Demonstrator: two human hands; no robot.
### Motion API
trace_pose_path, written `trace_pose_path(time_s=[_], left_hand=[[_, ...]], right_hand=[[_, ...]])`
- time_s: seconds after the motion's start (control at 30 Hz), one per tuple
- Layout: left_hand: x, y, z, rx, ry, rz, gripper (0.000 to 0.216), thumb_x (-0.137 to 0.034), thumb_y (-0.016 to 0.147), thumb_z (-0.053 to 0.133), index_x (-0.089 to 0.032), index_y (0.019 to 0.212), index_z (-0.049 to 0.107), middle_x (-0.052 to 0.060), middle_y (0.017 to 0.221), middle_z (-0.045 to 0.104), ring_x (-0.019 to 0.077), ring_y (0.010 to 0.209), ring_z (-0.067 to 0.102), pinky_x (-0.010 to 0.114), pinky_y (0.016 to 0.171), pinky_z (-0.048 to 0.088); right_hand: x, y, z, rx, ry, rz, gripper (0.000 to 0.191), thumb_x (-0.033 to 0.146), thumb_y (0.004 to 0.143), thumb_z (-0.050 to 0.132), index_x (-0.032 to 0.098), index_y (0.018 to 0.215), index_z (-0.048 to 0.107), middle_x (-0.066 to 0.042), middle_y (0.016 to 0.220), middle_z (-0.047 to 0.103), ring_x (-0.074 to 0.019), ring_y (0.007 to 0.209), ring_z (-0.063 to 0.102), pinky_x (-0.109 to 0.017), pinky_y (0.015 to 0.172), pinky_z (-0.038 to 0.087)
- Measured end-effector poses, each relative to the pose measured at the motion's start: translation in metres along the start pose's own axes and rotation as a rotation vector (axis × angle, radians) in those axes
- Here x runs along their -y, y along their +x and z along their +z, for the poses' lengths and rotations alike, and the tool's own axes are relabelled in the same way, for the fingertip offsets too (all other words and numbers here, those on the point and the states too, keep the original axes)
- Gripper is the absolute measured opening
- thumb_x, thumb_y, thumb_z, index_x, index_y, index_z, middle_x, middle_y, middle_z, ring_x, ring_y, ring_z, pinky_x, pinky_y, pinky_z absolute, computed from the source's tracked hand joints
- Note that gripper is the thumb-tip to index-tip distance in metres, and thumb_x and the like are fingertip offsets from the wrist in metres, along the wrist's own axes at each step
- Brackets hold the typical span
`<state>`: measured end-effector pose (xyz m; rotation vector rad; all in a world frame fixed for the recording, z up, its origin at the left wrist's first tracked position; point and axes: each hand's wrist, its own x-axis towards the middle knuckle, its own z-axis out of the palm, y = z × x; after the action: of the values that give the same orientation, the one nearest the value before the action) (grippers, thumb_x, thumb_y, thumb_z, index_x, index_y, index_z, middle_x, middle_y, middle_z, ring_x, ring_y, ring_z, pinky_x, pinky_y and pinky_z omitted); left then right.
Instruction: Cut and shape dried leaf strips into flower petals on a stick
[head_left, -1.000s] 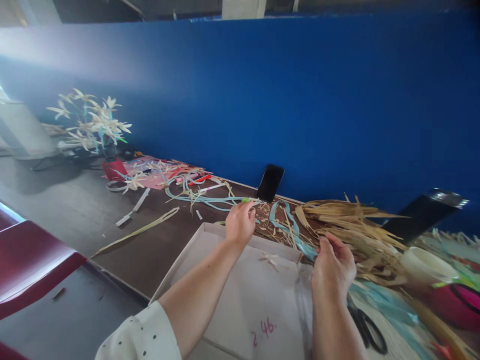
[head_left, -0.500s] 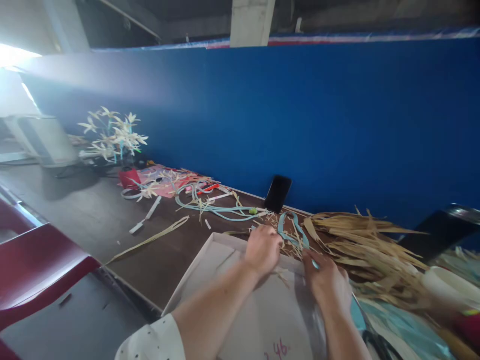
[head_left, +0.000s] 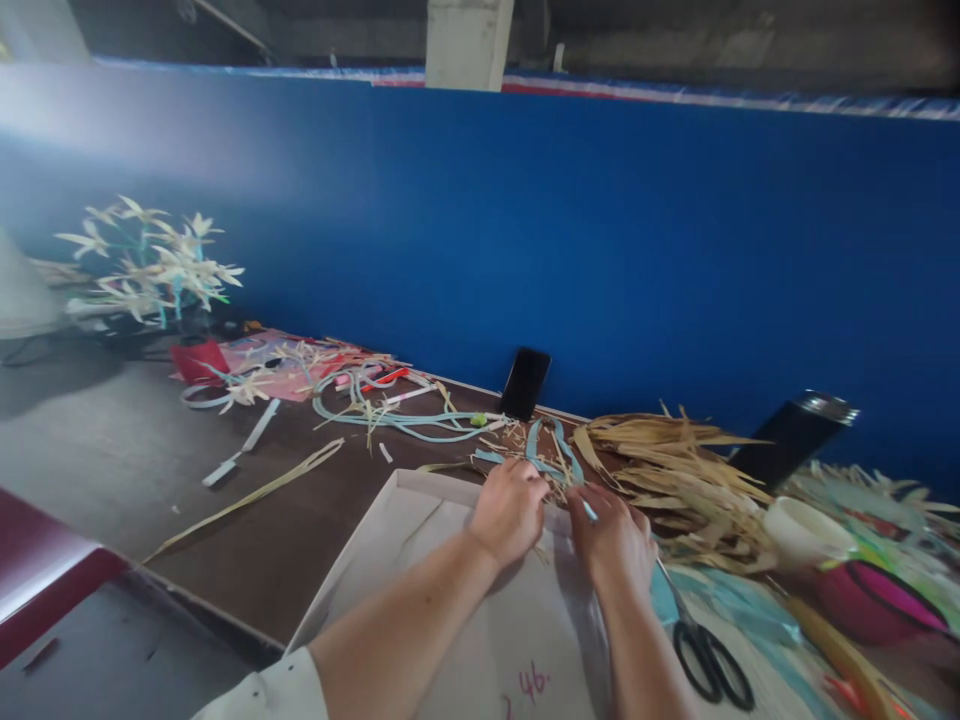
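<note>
My left hand (head_left: 511, 510) and right hand (head_left: 615, 538) curl at the box's (head_left: 540, 620) far rim; what they grip, I cannot tell.

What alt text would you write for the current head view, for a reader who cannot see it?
A person's left hand and right hand are close together at the far edge of a pale box. Beyond them, a phone stands before a blue wall. Dried leaves and scissors lie to the right; pale flowers stand far left.
</note>
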<state>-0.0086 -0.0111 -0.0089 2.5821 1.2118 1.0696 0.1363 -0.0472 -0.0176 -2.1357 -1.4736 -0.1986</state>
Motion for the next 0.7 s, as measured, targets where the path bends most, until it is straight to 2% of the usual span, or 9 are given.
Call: trace_pose_path(time_s=[0.2,0.3,0.37,0.47,0.57,0.63,0.7], left_hand=[[0.002,0.000,0.004,-0.012,0.022,-0.039,0.022,-0.011,0.076,0.043,-0.018,0.081,0.064,0.006,0.083,0.056,0.0179,0.083,0.047,0.031,0.078,0.038],[0.006,0.001,0.007,-0.023,0.031,-0.070,0.023,-0.011,0.075,0.044,-0.019,0.082,0.065,0.006,0.084,0.056,0.0187,0.086,0.047,0.032,0.080,0.038],[0.009,0.001,0.008,-0.035,0.028,-0.104,0.023,-0.011,0.075,0.044,-0.019,0.082,0.065,0.006,0.084,0.057,0.0191,0.088,0.048,0.033,0.081,0.038],[0.013,0.002,0.010,-0.063,0.019,-0.165,0.026,-0.010,0.076,0.043,-0.020,0.081,0.066,0.006,0.084,0.057,0.0188,0.087,0.048,0.033,0.080,0.038],[0.015,0.003,0.010,-0.097,0.009,-0.200,0.025,-0.010,0.075,0.044,-0.021,0.082,0.066,0.005,0.087,0.058,0.0182,0.088,0.048,0.032,0.080,0.037],[0.016,0.004,0.010,-0.129,0.010,-0.218,0.025,-0.010,0.074,0.046,-0.022,0.083,0.066,0.005,0.089,0.058,0.0181,0.089,0.047,0.032,0.079,0.037],[0.016,0.005,0.009,-0.153,0.012,-0.233,0.025,-0.010,0.074,0.047,-0.022,0.085,0.066,0.004,0.091,0.058,0.0182,0.089,0.047,0.032,0.079,0.037]], right_hand=[[0.005,0.003,-0.003,-0.039,0.089,-0.024,0.033,0.041,0.082,0.042,0.029,0.100,0.067,-0.002,0.109,0.064,-0.0279,0.096,0.054,-0.038,0.076,0.038],[0.011,0.008,-0.010,-0.069,0.259,-0.038,0.032,0.035,0.079,0.045,0.024,0.098,0.068,-0.005,0.104,0.066,-0.0259,0.094,0.057,-0.036,0.079,0.040],[0.015,0.012,-0.019,-0.061,0.417,-0.003,0.033,0.034,0.078,0.047,0.020,0.097,0.069,-0.007,0.097,0.068,-0.0241,0.087,0.060,-0.033,0.075,0.043],[0.015,0.023,-0.036,-0.104,0.570,0.098,0.032,0.035,0.074,0.052,0.022,0.097,0.069,-0.005,0.087,0.070,-0.0213,0.076,0.063,-0.030,0.066,0.046],[0.006,0.048,-0.049,-0.149,0.665,0.138,0.035,0.037,0.074,0.053,0.021,0.102,0.067,-0.006,0.081,0.071,-0.0199,0.070,0.065,-0.026,0.056,0.046],[-0.002,0.071,-0.049,-0.123,0.615,0.158,0.038,0.037,0.075,0.051,0.018,0.106,0.065,-0.008,0.078,0.070,-0.0197,0.066,0.065,-0.025,0.049,0.044],[-0.009,0.095,-0.043,0.029,0.441,0.184,0.035,0.034,0.078,0.048,0.020,0.106,0.064,-0.006,0.076,0.070,-0.0180,0.064,0.064,-0.024,0.049,0.044]])
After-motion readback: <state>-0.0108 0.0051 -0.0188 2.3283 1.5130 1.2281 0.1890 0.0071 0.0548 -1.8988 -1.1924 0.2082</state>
